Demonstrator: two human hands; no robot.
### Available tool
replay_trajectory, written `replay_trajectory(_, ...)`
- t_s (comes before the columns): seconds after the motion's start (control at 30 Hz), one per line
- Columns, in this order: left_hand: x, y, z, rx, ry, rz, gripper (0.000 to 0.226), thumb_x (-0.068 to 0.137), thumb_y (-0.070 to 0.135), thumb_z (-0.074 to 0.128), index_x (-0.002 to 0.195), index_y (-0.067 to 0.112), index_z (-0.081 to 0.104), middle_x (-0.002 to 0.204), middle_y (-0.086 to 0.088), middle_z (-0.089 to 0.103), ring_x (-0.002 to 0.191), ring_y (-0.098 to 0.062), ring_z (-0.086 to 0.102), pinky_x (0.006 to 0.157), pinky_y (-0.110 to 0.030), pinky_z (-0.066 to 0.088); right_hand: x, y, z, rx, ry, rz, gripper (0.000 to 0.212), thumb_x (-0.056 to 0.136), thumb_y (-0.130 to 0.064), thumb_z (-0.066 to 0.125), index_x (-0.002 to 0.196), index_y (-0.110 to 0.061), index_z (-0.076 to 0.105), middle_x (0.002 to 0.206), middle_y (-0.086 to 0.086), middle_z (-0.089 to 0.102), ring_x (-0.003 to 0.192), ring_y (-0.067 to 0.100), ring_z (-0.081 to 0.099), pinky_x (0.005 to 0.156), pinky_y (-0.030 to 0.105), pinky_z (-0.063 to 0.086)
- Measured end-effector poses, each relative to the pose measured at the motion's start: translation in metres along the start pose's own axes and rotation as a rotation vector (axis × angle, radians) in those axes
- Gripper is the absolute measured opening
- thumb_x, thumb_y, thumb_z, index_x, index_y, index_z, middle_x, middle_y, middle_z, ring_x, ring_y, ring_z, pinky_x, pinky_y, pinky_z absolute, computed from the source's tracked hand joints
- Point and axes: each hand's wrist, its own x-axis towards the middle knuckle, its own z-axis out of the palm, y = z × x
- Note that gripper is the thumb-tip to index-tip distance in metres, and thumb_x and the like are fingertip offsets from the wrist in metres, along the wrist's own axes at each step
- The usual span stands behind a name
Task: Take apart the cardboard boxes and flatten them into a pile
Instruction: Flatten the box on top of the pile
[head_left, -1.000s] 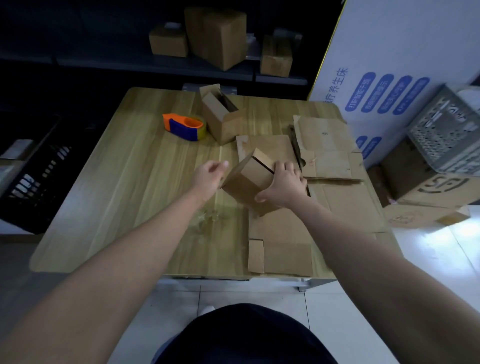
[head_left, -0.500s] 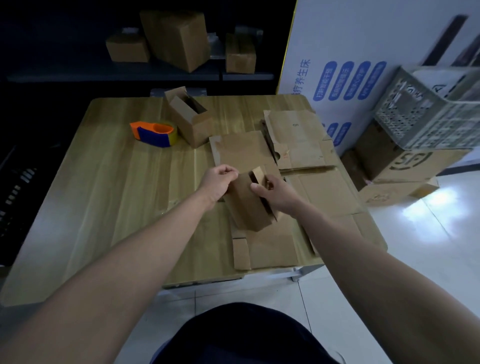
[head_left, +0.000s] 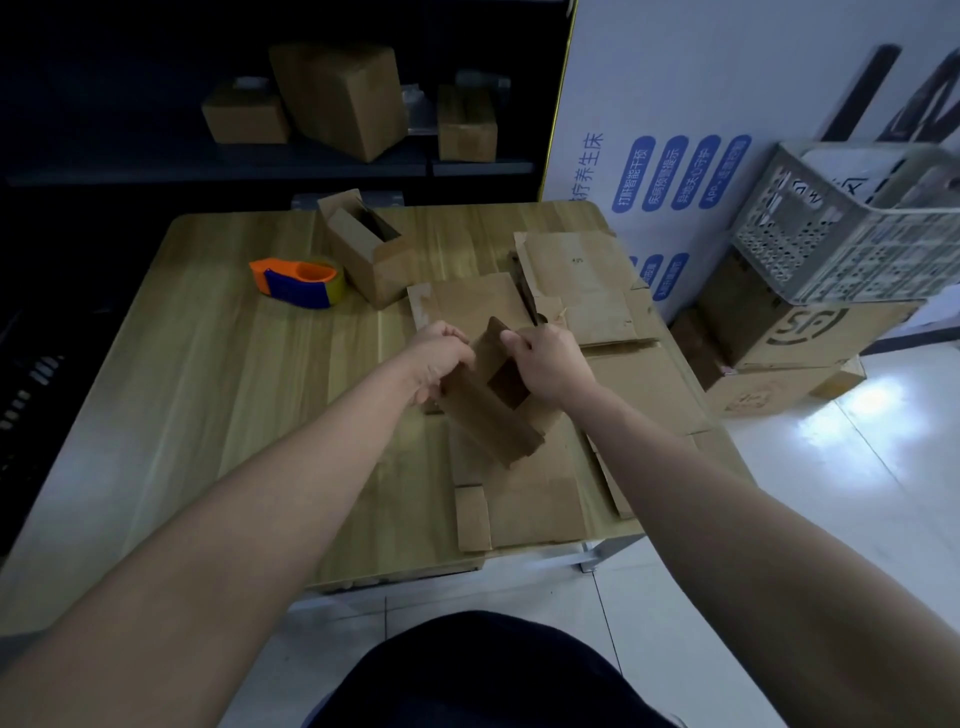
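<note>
A small brown cardboard box (head_left: 488, 415) is held tilted above the right half of the wooden table (head_left: 208, 374), its top end open. My left hand (head_left: 439, 356) grips its left flap. My right hand (head_left: 550, 364) grips the right flap and side. Beneath and to the right lies a pile of flattened cardboard (head_left: 613, 312). Another small box (head_left: 369, 254) with open flaps stands upright at the table's far middle.
An orange and blue tape dispenser (head_left: 298, 283) lies left of the upright box. Several sealed boxes (head_left: 337, 98) sit on a dark shelf behind. Right of the table are a white printed panel (head_left: 727, 104), a grey crate (head_left: 852, 228) and stacked boxes (head_left: 779, 343) on the floor.
The small box was raised and turned with its open end up. My left hand, free a second ago, now grips its left flap; my right hand shifted to the right flap.
</note>
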Motion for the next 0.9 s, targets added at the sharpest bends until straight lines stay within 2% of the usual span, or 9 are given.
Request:
replay_trajectory(0.13,0.0,0.012,0.013,0.707,0.135,0.101,0.062,0.063,0.034,0.085,0.111,0.016,0.05,0.103,-0.003,0.058,0.094,-0.023,0.057,0.07,-0.033,0.044,0.004,-0.011,0.004,-0.132,0.017,-0.054,0.041,0.102,-0.033,0.04,0.071,-0.01,0.057,0.069,0.003,0.054,0.067,0.021,0.055,0.061,0.032,0.044)
replay_trajectory(0.3,-0.006,0.009,0.024,1.026,0.335,0.242,0.034,0.074,0.024,0.075,0.098,0.014,0.054,0.087,-0.002,0.055,0.075,-0.019,0.053,0.048,-0.025,0.032,0.004,-0.005,0.005,-0.164,0.024,-0.067,0.042,0.101,-0.035,0.041,0.072,-0.01,0.058,0.072,0.007,0.059,0.072,0.026,0.062,0.067,0.038,0.053)
replay_trajectory(0.43,-0.005,0.004,0.026,0.801,0.378,0.264,0.016,0.08,0.027,0.067,0.081,0.013,0.058,0.071,0.0,0.058,0.057,-0.013,0.054,0.042,-0.023,0.034,0.007,0.0,-0.002,-0.1,0.051,-0.004,0.039,0.099,-0.037,0.046,0.085,-0.007,0.066,0.079,0.009,0.066,0.075,0.026,0.064,0.071,0.042,0.057)
replay_trajectory(0.5,0.0,-0.002,0.023,0.63,0.385,0.281,0.014,0.085,0.026,0.062,0.083,0.013,0.063,0.075,-0.002,0.063,0.061,-0.014,0.058,0.047,-0.026,0.043,0.007,0.004,-0.008,-0.107,0.047,0.052,0.026,0.093,-0.038,0.056,0.102,-0.015,0.066,0.086,0.005,0.067,0.079,0.021,0.066,0.072,0.038,0.058)
replay_trajectory(0.57,0.003,-0.008,0.018,0.478,0.416,0.313,0.014,0.09,0.024,0.056,0.085,0.013,0.063,0.081,-0.001,0.063,0.07,-0.016,0.06,0.059,-0.029,0.051,0.005,0.011,-0.011,-0.071,0.078,0.163,0.049,0.084,-0.041,0.069,0.124,-0.016,0.055,0.103,0.005,0.065,0.089,0.022,0.065,0.075,0.036,0.058)
replay_trajectory(0.63,0.007,-0.012,0.015,0.31,0.437,0.328,0.018,0.094,0.019,0.05,0.081,0.012,0.061,0.076,-0.003,0.057,0.067,-0.015,0.053,0.056,-0.026,0.042,0.005,0.017,-0.011,0.08,0.121,0.298,0.075,0.075,-0.046,0.076,0.134,-0.014,0.044,0.116,0.006,0.061,0.101,0.024,0.063,0.078,0.034,0.056)
replay_trajectory(0.7,0.012,-0.018,0.014,0.193,0.426,0.321,0.025,0.094,0.014,0.047,0.076,0.003,0.06,0.068,-0.008,0.05,0.059,-0.015,0.043,0.051,-0.025,0.031,0.006,0.019,-0.009,0.18,0.119,0.39,0.085,0.068,-0.053,0.078,0.134,-0.014,0.042,0.119,0.005,0.06,0.105,0.024,0.061,0.081,0.037,0.056)
replay_trajectory(0.8,0.013,-0.026,0.015,0.048,0.421,0.324,0.028,0.097,0.014,0.043,0.077,0.004,0.061,0.074,-0.008,0.053,0.063,-0.014,0.044,0.06,-0.026,0.036,0.007,0.021,-0.007,0.213,0.11,0.437,0.077,0.07,-0.046,0.08,0.13,-0.013,0.044,0.111,0.006,0.061,0.099,0.023,0.062,0.08,0.037,0.058)
replay_trajectory(0.9,0.015,-0.029,0.015,-0.08,0.441,0.284,0.025,0.1,0.019,0.041,0.106,0.011,0.064,0.097,-0.004,0.061,0.087,-0.014,0.056,0.082,-0.027,0.047,0.008,0.022,-0.006,0.272,0.108,0.447,0.06,0.075,-0.033,0.076,0.123,-0.01,0.048,0.098,0.005,0.061,0.088,0.02,0.063,0.072,0.033,0.057)
